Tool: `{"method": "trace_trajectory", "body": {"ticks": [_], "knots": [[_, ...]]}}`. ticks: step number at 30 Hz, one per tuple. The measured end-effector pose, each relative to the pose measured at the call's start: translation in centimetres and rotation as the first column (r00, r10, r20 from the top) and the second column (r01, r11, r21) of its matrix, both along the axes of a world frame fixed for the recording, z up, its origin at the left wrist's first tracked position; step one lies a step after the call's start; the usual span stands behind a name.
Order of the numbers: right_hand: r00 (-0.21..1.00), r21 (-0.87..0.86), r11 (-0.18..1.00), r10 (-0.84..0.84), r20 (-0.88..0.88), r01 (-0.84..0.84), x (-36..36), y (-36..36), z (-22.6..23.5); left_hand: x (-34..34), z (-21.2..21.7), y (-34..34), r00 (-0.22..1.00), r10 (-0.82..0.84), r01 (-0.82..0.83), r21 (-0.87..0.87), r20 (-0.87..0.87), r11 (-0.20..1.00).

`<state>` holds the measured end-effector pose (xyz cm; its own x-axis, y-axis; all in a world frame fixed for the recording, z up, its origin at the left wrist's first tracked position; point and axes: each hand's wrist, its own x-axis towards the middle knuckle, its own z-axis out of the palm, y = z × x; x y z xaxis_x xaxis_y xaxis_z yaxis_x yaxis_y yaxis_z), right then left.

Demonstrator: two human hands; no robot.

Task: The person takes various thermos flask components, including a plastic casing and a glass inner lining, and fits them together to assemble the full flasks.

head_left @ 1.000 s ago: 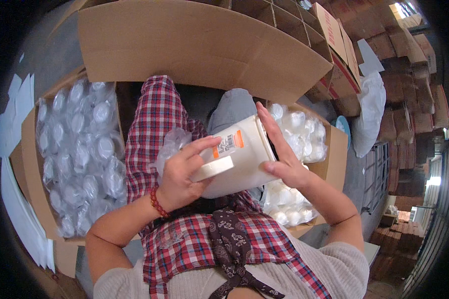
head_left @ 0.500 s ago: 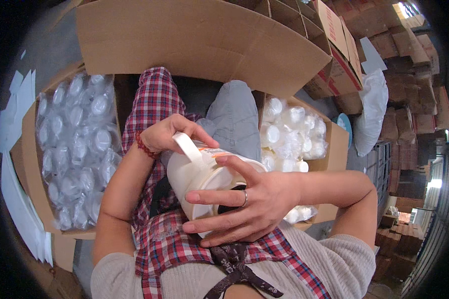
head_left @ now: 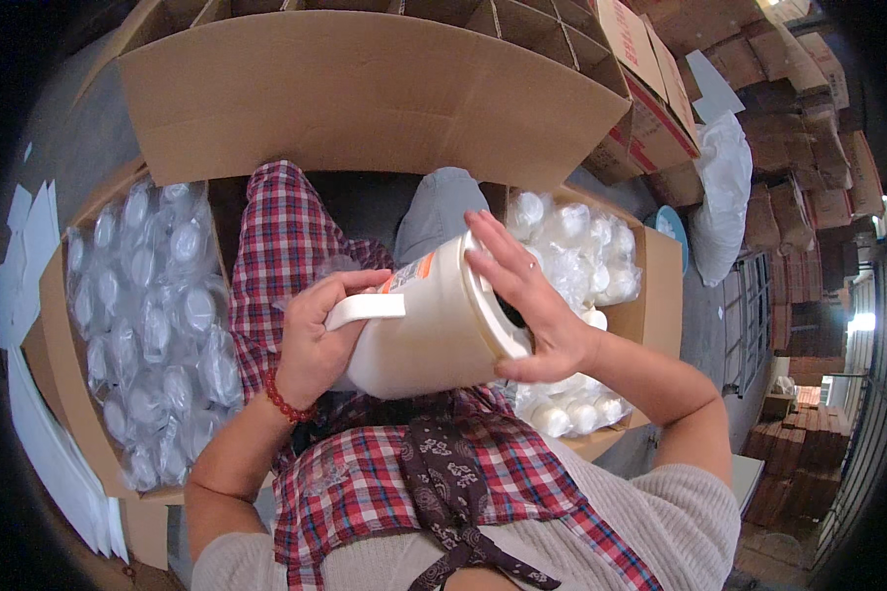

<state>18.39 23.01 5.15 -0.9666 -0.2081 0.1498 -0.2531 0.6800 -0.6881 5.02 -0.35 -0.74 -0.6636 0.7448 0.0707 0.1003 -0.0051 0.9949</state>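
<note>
A white jug (head_left: 429, 340) with a side handle and an orange label lies tilted on its side above my lap. My left hand (head_left: 316, 330) grips it at the base end, with fingers behind the handle. At the other end, my right hand (head_left: 542, 305) is closed on the rim, thumb on the near edge and fingers over the far edge. A dark patch shows at the mouth, partly hidden by my right palm.
On my left, a carton holds several plastic-wrapped clear and white pieces (head_left: 158, 325). On my right, another holds bagged white rounded pieces (head_left: 571, 414). A large divided carton (head_left: 375, 94) stands in front. Boxes, a white sack (head_left: 724, 197) and a dark rack (head_left: 744, 325) are farther right.
The jug has turned so its mouth faces right rather than toward me, and it has risen a little. My right hand has shifted from across the mouth to the rim; my left has moved lower.
</note>
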Motion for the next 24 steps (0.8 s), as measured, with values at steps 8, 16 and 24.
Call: {"method": "trace_trajectory", "body": {"ticks": [8, 16, 24], "knots": [[0.879, -0.255, 0.89, -0.26, 0.4, 0.379, -1.6, 0.1, -1.1, 2.8, -0.1, 0.2, 0.941, 0.074, -0.068, 0.028, -0.331, 0.997], [0.998, 0.117, 0.993, 0.041, -0.056, -0.034, -1.9, -1.7, 1.2, -2.8, -2.6, -0.8, 0.98, -0.17, 0.145, 0.22, 0.1, 0.965], [0.766, 0.273, 0.785, 0.612, -0.195, -0.557, -3.9, -6.5, 5.1, -5.1, -6.4, 0.2, 0.762, -0.45, 0.292, 0.372, 0.466, 0.881]]}}
